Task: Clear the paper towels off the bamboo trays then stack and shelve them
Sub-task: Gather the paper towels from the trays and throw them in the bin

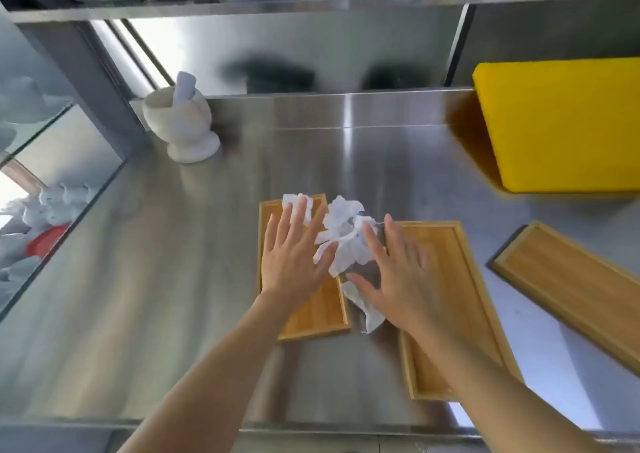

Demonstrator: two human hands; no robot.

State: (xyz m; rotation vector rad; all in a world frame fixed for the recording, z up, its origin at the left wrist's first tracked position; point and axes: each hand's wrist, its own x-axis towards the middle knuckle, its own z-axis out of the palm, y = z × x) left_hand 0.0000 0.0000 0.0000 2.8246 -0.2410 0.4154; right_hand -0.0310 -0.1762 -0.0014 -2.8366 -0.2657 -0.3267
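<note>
Three bamboo trays are seen on the steel desk (194, 279). The left tray (322, 310) lies near the middle of the desk, the middle tray (446, 279) lies just beside it toward the front edge, and the third tray (571, 283) lies apart from them near the right edge. A crumpled paper towel (343, 234) is bunched between the left and middle trays, partly over the gap of bare steel, and a smaller white piece (294, 203) rests at the far end of the left tray.

The left hand (294, 255) is spread flat, with its fingers over the left tray and the small piece. The right hand (398, 272) is spread as well, and its fingers are pressed against the side of the crumpled towel. Nothing is pinched yet; the paper seems to be gathered between the two open palms.

Some risks can be judged from here. Because the towel is only pushed and not gripped, a part of it may be left on the desk or slip out when it is lifted. The small piece under the left fingers may be missed. The light trays may be shifted by the pressing hands, and the middle tray, which is close to the front edge, may be pushed over it.
</note>
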